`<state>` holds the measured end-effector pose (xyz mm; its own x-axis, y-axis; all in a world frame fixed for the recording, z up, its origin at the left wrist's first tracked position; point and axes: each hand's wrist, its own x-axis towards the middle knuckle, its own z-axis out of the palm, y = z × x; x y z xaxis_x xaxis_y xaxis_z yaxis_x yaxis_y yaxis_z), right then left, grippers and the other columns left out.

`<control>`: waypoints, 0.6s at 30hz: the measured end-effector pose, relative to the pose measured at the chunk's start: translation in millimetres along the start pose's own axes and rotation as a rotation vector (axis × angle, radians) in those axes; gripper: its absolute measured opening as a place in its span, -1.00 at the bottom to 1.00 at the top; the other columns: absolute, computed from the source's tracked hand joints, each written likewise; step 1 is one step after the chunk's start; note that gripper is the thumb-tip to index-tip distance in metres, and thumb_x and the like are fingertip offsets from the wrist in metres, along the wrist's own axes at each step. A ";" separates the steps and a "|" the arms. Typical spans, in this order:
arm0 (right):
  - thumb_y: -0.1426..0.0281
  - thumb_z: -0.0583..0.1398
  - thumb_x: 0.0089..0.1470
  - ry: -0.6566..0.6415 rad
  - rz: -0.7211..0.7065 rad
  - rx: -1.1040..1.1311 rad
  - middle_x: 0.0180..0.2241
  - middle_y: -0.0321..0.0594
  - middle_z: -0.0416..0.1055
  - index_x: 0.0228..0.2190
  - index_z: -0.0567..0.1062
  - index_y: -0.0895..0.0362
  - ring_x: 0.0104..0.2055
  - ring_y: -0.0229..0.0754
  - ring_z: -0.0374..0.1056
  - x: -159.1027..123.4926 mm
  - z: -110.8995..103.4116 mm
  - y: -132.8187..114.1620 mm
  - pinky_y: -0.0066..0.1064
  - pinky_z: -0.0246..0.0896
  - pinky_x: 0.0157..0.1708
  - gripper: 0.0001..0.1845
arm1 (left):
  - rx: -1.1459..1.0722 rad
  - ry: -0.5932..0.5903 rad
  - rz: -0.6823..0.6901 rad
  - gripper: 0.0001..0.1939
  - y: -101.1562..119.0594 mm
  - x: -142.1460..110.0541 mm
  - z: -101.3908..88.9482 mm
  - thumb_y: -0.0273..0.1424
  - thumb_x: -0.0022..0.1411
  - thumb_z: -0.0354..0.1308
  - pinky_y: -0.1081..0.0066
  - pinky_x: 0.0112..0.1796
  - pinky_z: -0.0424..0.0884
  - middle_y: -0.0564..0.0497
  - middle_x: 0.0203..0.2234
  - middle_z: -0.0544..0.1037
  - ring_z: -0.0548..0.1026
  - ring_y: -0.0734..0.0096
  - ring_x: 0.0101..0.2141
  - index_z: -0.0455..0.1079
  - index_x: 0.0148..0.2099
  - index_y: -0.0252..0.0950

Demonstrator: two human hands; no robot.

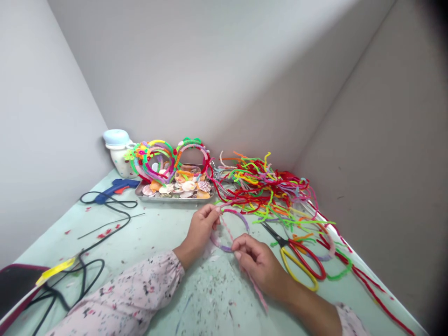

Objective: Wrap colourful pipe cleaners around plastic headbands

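The person's left hand [201, 228] is closed narrow, thumb and fingertips pinching the top of a lilac pipe-cleaner ring [241, 220]. The right hand [257, 263] is closed just as narrowly on the lower part of the ring, where a pink pipe cleaner [259, 290] runs out past the fingers and down toward the worktop [157, 238]. Exactly how that strand is joined to the ring is hidden by the fingers. The ring hangs between the two hands, just above the worktop, with a pink strand crossing its middle.

Just to the right of the right hand lie scissors [297, 261] with red and yellow handles, their blades pointing up and left into a loose heap of cut pipe cleaners [262, 186] in red, green, orange and yellow. Beyond the left hand, a metal tray [175, 199] holds seashells [187, 186], with bright pipe-cleaner hoops [157, 161] standing behind them. A white jar with a pale blue lid [117, 147] stands in the corner beside the hoops. Farther left lies a blue hot glue gun [114, 190], its black cord [105, 205] looping across the worktop among small red scraps [107, 232]
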<state>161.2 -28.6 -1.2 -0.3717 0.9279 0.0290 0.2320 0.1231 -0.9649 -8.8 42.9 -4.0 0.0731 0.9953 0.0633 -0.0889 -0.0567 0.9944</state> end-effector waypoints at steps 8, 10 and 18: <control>0.31 0.11 0.13 0.089 0.060 0.183 -0.63 -0.48 0.10 -0.23 0.35 0.10 -0.60 -0.35 0.02 2.2 -0.4 2.0 -0.54 -0.06 -0.61 -0.83 | -0.034 0.064 -0.017 -0.66 -2.4 1.1 0.8 -0.18 0.15 0.11 0.54 -0.58 0.05 0.19 -0.68 0.18 0.11 0.60 -0.64 0.18 -0.51 -0.30; 0.29 0.11 0.13 0.104 0.076 0.240 -0.63 -0.49 0.09 -0.22 0.34 0.09 -0.63 -0.37 0.00 3.2 -1.3 5.1 -0.55 -0.07 -0.64 -0.81 | -0.071 0.073 -0.018 -0.66 -4.4 1.5 1.2 -0.19 0.16 0.10 0.54 -0.59 0.03 0.20 -0.67 0.16 0.09 0.61 -0.64 0.16 -0.50 -0.29; 0.21 0.12 0.13 0.092 0.111 0.339 -0.61 -0.46 0.24 -0.16 0.30 0.09 -0.65 -0.37 0.12 4.6 -2.6 5.3 -0.54 0.02 -0.63 -0.72 | -0.082 -0.016 -0.017 -0.70 0.5 -1.2 0.4 -0.17 0.20 0.09 0.61 -0.60 0.09 0.16 -0.65 0.25 0.15 0.62 -0.62 0.28 -0.40 -0.33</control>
<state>163.1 -22.8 -5.5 -0.2752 0.9587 -0.0718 -0.0502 -0.0890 -0.9948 -8.5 41.7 -3.6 0.0908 0.9947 0.0486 -0.1683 -0.0328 0.9852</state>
